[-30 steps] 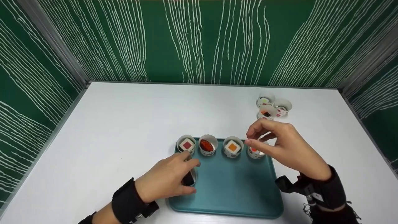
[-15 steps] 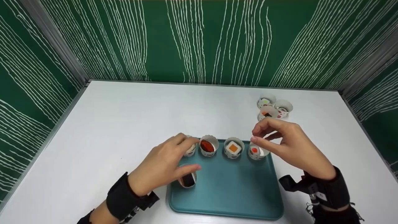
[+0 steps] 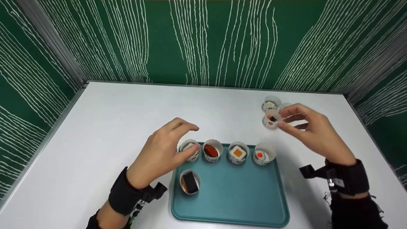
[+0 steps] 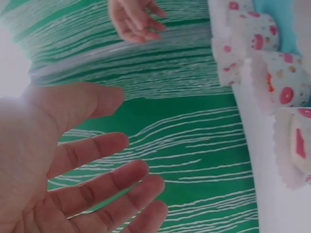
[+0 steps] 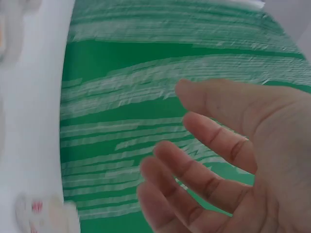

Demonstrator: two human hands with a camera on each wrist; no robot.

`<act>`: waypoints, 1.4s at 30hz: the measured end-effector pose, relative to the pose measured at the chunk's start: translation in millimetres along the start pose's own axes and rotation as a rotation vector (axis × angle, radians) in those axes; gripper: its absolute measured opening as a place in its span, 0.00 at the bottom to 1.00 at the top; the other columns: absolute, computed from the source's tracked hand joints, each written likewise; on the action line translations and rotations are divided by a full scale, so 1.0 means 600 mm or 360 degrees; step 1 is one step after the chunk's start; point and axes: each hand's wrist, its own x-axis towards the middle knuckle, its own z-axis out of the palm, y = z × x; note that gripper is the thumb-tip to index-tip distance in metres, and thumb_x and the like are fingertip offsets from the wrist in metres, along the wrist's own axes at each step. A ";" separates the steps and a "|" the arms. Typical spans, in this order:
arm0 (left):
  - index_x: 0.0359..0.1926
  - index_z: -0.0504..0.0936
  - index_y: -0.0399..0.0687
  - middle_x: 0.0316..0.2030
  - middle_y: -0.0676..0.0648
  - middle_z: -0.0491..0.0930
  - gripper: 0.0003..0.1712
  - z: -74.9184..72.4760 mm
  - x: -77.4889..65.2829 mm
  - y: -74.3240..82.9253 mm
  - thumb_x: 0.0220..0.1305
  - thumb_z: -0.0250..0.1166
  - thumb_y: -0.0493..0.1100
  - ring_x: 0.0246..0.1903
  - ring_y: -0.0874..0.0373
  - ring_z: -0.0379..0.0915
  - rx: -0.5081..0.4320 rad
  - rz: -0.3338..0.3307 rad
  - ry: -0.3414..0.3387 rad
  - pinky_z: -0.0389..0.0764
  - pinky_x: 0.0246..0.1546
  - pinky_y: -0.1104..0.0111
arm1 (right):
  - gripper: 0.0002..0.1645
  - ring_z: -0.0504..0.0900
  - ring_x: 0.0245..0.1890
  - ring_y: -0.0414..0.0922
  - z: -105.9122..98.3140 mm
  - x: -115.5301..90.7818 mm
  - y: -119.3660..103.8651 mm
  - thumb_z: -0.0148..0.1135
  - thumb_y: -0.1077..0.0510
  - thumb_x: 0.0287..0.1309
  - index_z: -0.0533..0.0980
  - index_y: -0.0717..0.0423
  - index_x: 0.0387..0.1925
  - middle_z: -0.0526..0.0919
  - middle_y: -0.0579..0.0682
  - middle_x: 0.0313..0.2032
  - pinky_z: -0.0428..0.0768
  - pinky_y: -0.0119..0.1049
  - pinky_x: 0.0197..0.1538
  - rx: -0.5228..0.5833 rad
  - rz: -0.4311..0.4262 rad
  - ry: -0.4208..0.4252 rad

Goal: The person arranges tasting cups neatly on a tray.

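My left hand is raised over the tray's back left corner, its relaxed fingers parted and holding nothing. It partly covers a paper cup with a white sushi piece inside. My right hand hovers at the back right, fingers spread, beside a paper cup with an orange-and-black piece. Its fingertips overlap that cup's rim in the head view, while the right wrist view shows nothing between them. Two more cups stand behind, one with a yellow-green centre, the other mostly hidden by my right hand.
On the teal tray, further cups hold a red piece, an orange-centred piece and a red-dotted piece. A cup with a dark-topped piece stands at front left. A green wall with white streaks rises behind the white table.
My left hand has come away from the dark-topped piece's cup, moving up and back. My right hand has moved from over the red-dotted cup toward the cups at the back right.
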 end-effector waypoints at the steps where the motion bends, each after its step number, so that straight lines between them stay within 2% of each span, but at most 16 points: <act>1: 0.59 0.86 0.49 0.52 0.49 0.85 0.22 -0.001 0.001 0.000 0.68 0.77 0.47 0.49 0.56 0.85 -0.0010 -0.0003 0.0011 0.87 0.48 0.59 | 0.17 0.81 0.49 0.24 -0.004 0.007 0.008 0.69 0.49 0.73 0.80 0.50 0.57 0.85 0.48 0.54 0.78 0.16 0.47 -0.0025 0.0029 0.0003; 3: 0.60 0.86 0.48 0.52 0.49 0.85 0.22 -0.003 0.004 -0.001 0.68 0.77 0.47 0.49 0.55 0.85 -0.0031 -0.0010 0.0029 0.87 0.48 0.59 | 0.20 0.82 0.52 0.31 -0.010 0.021 0.025 0.70 0.48 0.73 0.79 0.50 0.60 0.84 0.49 0.55 0.76 0.16 0.47 -0.0066 0.0086 0.0006; 5: 0.60 0.86 0.48 0.52 0.49 0.85 0.22 -0.004 0.006 -0.001 0.68 0.77 0.47 0.49 0.55 0.85 -0.0047 -0.0017 0.0035 0.87 0.48 0.59 | 0.23 0.83 0.57 0.42 -0.015 0.035 0.046 0.71 0.49 0.72 0.78 0.52 0.63 0.82 0.54 0.57 0.76 0.18 0.48 -0.0117 0.0124 -0.0001; 7: 0.59 0.86 0.48 0.52 0.48 0.85 0.22 -0.004 0.008 -0.002 0.68 0.77 0.47 0.48 0.55 0.85 -0.0058 -0.0019 0.0036 0.86 0.48 0.59 | 0.27 0.81 0.61 0.57 -0.019 0.048 0.067 0.71 0.52 0.71 0.76 0.54 0.66 0.80 0.60 0.60 0.81 0.31 0.54 -0.0156 0.0158 -0.0021; 9: 0.59 0.86 0.47 0.52 0.48 0.85 0.22 -0.004 0.008 -0.003 0.68 0.76 0.47 0.48 0.55 0.85 -0.0065 -0.0021 0.0034 0.86 0.47 0.58 | 0.31 0.77 0.63 0.68 -0.020 0.061 0.089 0.71 0.56 0.70 0.73 0.57 0.70 0.76 0.67 0.62 0.82 0.48 0.59 -0.0192 0.0177 -0.0062; 11: 0.59 0.86 0.48 0.52 0.48 0.85 0.21 -0.003 0.008 -0.004 0.68 0.76 0.47 0.47 0.55 0.84 -0.0076 -0.0021 0.0030 0.86 0.47 0.59 | 0.36 0.73 0.65 0.73 -0.020 0.073 0.111 0.71 0.59 0.69 0.69 0.58 0.74 0.71 0.72 0.65 0.77 0.65 0.61 -0.0222 0.0215 -0.0121; 13: 0.59 0.86 0.48 0.52 0.48 0.85 0.21 -0.003 0.007 -0.005 0.68 0.76 0.46 0.47 0.55 0.84 -0.0084 -0.0018 0.0025 0.86 0.47 0.59 | 0.40 0.69 0.67 0.75 -0.019 0.084 0.131 0.70 0.60 0.68 0.65 0.59 0.77 0.66 0.75 0.68 0.72 0.71 0.62 -0.0234 0.0279 -0.0201; 18: 0.58 0.86 0.48 0.52 0.49 0.85 0.20 -0.002 0.004 -0.007 0.69 0.76 0.46 0.48 0.56 0.84 -0.0095 -0.0003 0.0027 0.86 0.48 0.59 | 0.49 0.65 0.67 0.74 -0.014 0.114 0.168 0.70 0.58 0.67 0.57 0.60 0.82 0.59 0.80 0.71 0.72 0.70 0.61 -0.0267 0.0428 -0.0392; 23: 0.58 0.86 0.48 0.52 0.50 0.85 0.19 -0.003 0.003 -0.009 0.69 0.76 0.46 0.47 0.56 0.84 -0.0090 0.0013 0.0033 0.86 0.47 0.60 | 0.54 0.64 0.70 0.77 -0.012 0.142 0.188 0.74 0.57 0.65 0.53 0.62 0.83 0.56 0.84 0.73 0.70 0.72 0.66 -0.0227 0.0522 -0.0518; 27: 0.58 0.87 0.48 0.51 0.50 0.85 0.19 -0.005 0.002 -0.011 0.69 0.75 0.46 0.47 0.57 0.84 -0.0086 0.0029 0.0042 0.86 0.47 0.60 | 0.54 0.66 0.69 0.76 -0.008 0.158 0.198 0.73 0.58 0.64 0.54 0.63 0.83 0.58 0.83 0.73 0.70 0.71 0.66 -0.0219 0.0570 -0.0584; 32: 0.57 0.87 0.48 0.51 0.50 0.85 0.19 -0.006 0.002 -0.013 0.69 0.76 0.46 0.47 0.56 0.84 -0.0084 0.0028 0.0045 0.86 0.47 0.60 | 0.50 0.67 0.68 0.73 0.002 0.167 0.203 0.70 0.57 0.65 0.56 0.64 0.80 0.62 0.80 0.73 0.71 0.69 0.65 -0.0262 0.0588 -0.0596; 37: 0.57 0.87 0.48 0.51 0.49 0.85 0.19 -0.005 0.002 -0.014 0.69 0.75 0.46 0.46 0.56 0.84 -0.0080 0.0020 0.0033 0.86 0.47 0.60 | 0.47 0.63 0.70 0.76 0.008 0.171 0.202 0.68 0.56 0.68 0.57 0.63 0.80 0.61 0.81 0.73 0.70 0.71 0.66 -0.0290 0.0597 -0.0589; 40: 0.57 0.87 0.48 0.51 0.49 0.85 0.18 -0.004 0.002 -0.015 0.69 0.75 0.46 0.46 0.56 0.84 -0.0080 0.0016 0.0029 0.86 0.47 0.60 | 0.44 0.65 0.69 0.75 0.012 0.171 0.203 0.68 0.56 0.68 0.60 0.63 0.78 0.65 0.79 0.71 0.72 0.69 0.63 -0.0302 0.0593 -0.0558; 42: 0.57 0.87 0.48 0.51 0.49 0.85 0.18 -0.003 0.002 -0.016 0.69 0.75 0.46 0.46 0.56 0.84 -0.0082 0.0018 0.0027 0.86 0.46 0.60 | 0.41 0.70 0.64 0.73 0.016 0.171 0.206 0.67 0.56 0.69 0.62 0.64 0.76 0.71 0.78 0.67 0.74 0.65 0.58 -0.0308 0.0590 -0.0524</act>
